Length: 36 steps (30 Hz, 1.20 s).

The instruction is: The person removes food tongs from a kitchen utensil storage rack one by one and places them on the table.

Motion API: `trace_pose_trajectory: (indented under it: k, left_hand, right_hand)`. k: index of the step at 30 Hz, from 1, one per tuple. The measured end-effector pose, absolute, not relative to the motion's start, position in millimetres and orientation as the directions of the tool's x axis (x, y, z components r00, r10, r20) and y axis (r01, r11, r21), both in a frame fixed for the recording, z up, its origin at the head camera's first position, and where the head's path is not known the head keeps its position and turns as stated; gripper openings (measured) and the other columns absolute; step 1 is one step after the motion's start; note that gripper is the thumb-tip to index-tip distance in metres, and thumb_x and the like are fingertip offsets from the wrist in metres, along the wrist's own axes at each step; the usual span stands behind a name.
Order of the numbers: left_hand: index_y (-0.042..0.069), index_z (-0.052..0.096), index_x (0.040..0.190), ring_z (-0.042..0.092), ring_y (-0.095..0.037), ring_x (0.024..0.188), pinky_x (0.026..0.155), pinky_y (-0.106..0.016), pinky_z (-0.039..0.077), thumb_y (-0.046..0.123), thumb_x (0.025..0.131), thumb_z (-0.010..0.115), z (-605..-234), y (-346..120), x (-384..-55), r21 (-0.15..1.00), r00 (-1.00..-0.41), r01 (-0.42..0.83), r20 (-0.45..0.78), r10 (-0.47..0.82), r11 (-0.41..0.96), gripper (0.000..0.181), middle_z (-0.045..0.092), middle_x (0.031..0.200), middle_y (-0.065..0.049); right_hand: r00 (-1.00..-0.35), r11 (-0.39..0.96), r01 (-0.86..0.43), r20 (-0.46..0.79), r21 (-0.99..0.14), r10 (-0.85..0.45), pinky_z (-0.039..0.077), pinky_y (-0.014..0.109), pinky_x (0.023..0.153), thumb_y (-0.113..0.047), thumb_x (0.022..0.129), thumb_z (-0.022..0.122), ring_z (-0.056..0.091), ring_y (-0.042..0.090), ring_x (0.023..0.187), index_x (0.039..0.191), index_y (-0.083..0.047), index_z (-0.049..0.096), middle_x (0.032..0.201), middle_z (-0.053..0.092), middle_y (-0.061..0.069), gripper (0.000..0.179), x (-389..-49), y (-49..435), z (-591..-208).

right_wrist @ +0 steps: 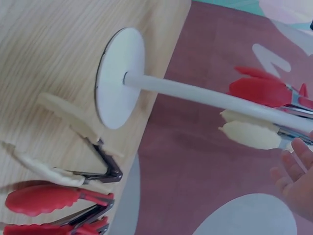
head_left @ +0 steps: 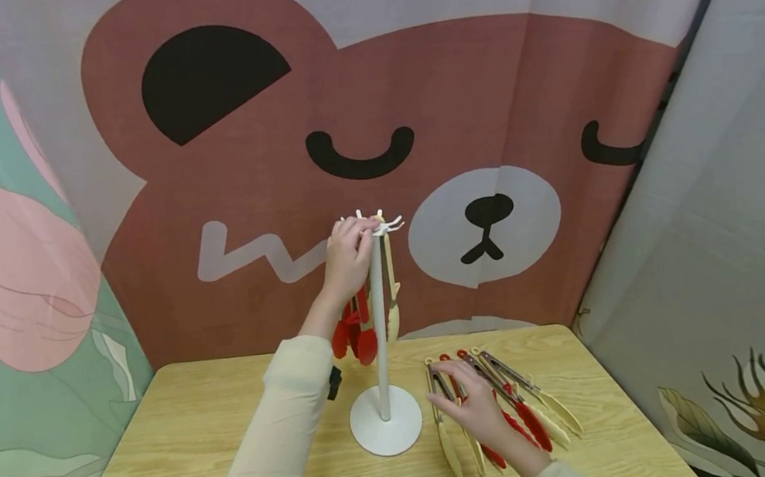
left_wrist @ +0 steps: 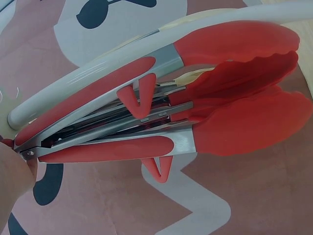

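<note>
At the top of a white stand (head_left: 379, 324), my left hand (head_left: 347, 254) has its fingers curled by the hooks (head_left: 391, 225). It pinches the hinge end of red-tipped tongs (left_wrist: 98, 105), which hang head down with their arms spread; the fingertips are partly hidden. More red tongs (head_left: 367, 346) and cream-tipped tongs (head_left: 393, 319) hang beside the pole. Lower down, my right hand (head_left: 473, 408) hovers over tongs (head_left: 531, 425) lying on the table, its fingers loosely extended and holding nothing. The right wrist view shows those fingers (right_wrist: 296, 161) apart from the pole.
Several red- and cream-tipped tongs (right_wrist: 44, 198) lie side by side right of the stand's round white base (head_left: 388, 441). The wooden table (head_left: 186, 438) ends at a curtain (head_left: 278, 311) printed with a bear. A small black object (head_left: 334, 382) shows beside the left sleeve.
</note>
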<state>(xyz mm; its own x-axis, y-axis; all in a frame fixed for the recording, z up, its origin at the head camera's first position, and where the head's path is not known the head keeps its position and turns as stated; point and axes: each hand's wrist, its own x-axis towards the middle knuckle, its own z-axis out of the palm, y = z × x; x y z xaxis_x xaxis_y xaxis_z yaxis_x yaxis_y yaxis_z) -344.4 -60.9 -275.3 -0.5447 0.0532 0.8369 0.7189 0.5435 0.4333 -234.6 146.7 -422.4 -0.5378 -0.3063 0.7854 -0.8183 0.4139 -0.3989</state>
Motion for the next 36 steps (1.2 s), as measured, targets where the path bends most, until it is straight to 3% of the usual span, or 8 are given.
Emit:
trace_pose_trajectory:
  k: [9,12,18,25,33,36]
  left_hand:
    - [0.001,0.066,0.097,0.048,-0.025,0.091,0.079,-0.040,0.037,0.008,0.089,0.044,-277,-62,-346,0.419,-0.532,0.721,0.845,0.054,0.552,0.025,0.061,0.099,-0.010]
    - [0.001,0.066,0.097,0.048,-0.025,0.091,0.079,-0.040,0.037,0.008,0.088,0.044,-276,-62,-345,0.420,-0.533,0.719,0.845,0.051,0.553,0.025,0.061,0.099,-0.010]
    - [0.002,0.066,0.097,0.048,-0.025,0.091,0.077,-0.040,0.037,0.008,0.088,0.044,-276,-61,-345,0.419,-0.529,0.720,0.847,0.047,0.553,0.025,0.061,0.099,-0.009]
    - [0.002,0.066,0.097,0.048,-0.025,0.090,0.076,-0.040,0.037,0.008,0.088,0.043,-277,-60,-346,0.418,-0.532,0.721,0.845,0.054,0.553,0.025,0.061,0.099,-0.009]
    - [0.000,0.066,0.098,0.049,-0.027,0.097,0.095,-0.041,0.029,0.007,0.089,0.045,-272,-63,-344,0.425,-0.545,0.734,0.834,0.086,0.529,0.024,0.061,0.099,-0.011]
    - [-0.001,0.066,0.098,0.049,-0.027,0.097,0.097,-0.040,0.029,0.006,0.089,0.046,-271,-65,-344,0.422,-0.544,0.744,0.832,0.104,0.519,0.023,0.062,0.099,-0.012]
  right_hand:
    - [-0.511,0.303,-0.854,0.792,-0.423,-0.333,0.045,0.025,0.079,0.015,0.059,0.072,0.057,0.033,0.086,0.097,0.010,0.059,0.094,0.060,0.020,0.040,-222,136,-402]
    - [-0.503,0.282,-0.860,0.797,-0.425,-0.333,0.041,0.017,0.082,0.015,0.059,0.071,0.057,0.034,0.084,0.094,0.010,0.060,0.090,0.061,0.022,0.037,-221,134,-398]
    - [-0.511,0.282,-0.857,0.789,-0.432,-0.342,0.042,0.017,0.081,0.015,0.061,0.071,0.058,0.033,0.083,0.093,0.008,0.060,0.089,0.062,0.021,0.034,-221,133,-394]
    - [-0.454,0.259,-0.887,0.821,-0.382,-0.345,0.045,0.020,0.076,0.018,0.058,0.069,0.058,0.031,0.079,0.092,0.008,0.060,0.085,0.061,0.023,0.037,-224,132,-393]
    - [-0.462,0.254,-0.884,0.816,-0.393,-0.347,0.046,0.023,0.074,0.018,0.059,0.069,0.059,0.033,0.077,0.090,0.008,0.061,0.085,0.062,0.021,0.034,-224,133,-392]
    - [-0.464,0.256,-0.883,0.816,-0.394,-0.344,0.047,0.023,0.073,0.019,0.059,0.069,0.059,0.033,0.076,0.089,0.008,0.061,0.084,0.062,0.020,0.033,-225,133,-391]
